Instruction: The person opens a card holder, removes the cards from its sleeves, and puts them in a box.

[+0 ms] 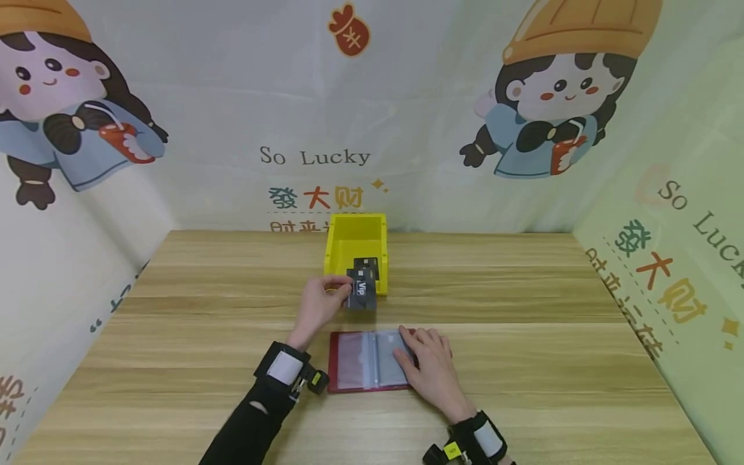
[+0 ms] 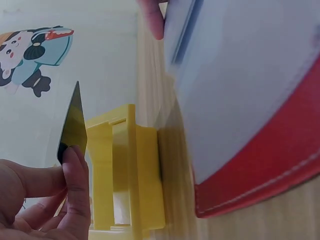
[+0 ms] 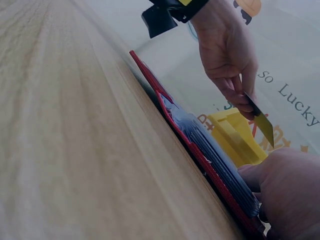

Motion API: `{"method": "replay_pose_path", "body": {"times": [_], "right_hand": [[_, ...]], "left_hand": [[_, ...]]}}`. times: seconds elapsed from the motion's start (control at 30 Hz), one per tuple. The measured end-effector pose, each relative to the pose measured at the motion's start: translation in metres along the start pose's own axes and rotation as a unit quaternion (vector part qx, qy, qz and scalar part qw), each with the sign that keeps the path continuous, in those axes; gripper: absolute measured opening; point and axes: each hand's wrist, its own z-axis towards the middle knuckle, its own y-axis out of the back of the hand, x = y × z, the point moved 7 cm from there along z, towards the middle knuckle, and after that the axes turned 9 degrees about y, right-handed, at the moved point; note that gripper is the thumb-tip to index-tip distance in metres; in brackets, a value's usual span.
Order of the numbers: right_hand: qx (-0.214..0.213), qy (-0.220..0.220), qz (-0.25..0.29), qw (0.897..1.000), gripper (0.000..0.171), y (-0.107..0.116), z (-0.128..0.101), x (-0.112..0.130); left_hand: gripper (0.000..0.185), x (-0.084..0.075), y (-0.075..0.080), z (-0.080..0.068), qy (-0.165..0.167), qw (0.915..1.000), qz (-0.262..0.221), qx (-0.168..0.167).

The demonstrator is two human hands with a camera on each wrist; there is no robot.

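bench (image 1: 546, 349): yellow bin (image 1: 356, 226) at 12 o'clock of open card holder (image 1: 334, 363). right hand (image 1: 431, 363), fingers loose, rests at holder's 3 o'clock. left hand (image 1: 320, 300) pinches vip card (image 1: 363, 292) by 9 o'clock edge, near bin's 6 o'clock end. one-edge pinch could let card twist, drop; slack right hand, pages (image 1: 391, 363) could flip.

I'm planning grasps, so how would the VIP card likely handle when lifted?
The VIP card is probably stiff: pinched at one edge by the left hand, it looks straight, without sagging. Its thin profile suggests little weight.
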Motion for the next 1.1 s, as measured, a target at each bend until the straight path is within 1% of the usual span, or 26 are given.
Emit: {"method": "replay_pose_path", "body": {"times": [0.27,0.33,0.5,0.73,0.8,0.97,1.1], "right_hand": [[-0.004,0.007,-0.007,1.000,0.041,0.001,0.000,0.000],[-0.003,0.007,-0.007,1.000,0.041,0.001,0.000,0.000],[0.004,0.002,-0.005,1.000,0.041,-0.001,0.000,0.000],[0.000,-0.002,0.003,1.000,0.041,0.002,-0.002,-0.001],[0.000,-0.002,0.002,1.000,0.041,0.001,-0.002,-0.001],[0.004,-0.003,0.006,1.000,0.041,0.000,-0.001,0.000],[0.006,-0.005,0.008,1.000,0.041,0.000,-0.001,0.000]], "left_hand": [[0.023,-0.018,-0.001,0.016,-0.004,0.9997,0.026,-0.001],[0.024,-0.022,-0.002,0.019,-0.008,0.9992,0.038,-0.003],[0.027,-0.027,-0.006,0.028,-0.002,0.9974,0.070,-0.016],[0.029,-0.031,-0.023,0.044,-0.014,0.9949,0.095,-0.028],[0.030,-0.030,-0.027,0.048,-0.012,0.9944,0.100,-0.031],[0.031,-0.030,-0.032,0.054,-0.012,0.9929,0.112,-0.039],[0.033,-0.030,-0.033,0.057,-0.015,0.9883,0.146,-0.042]]}}
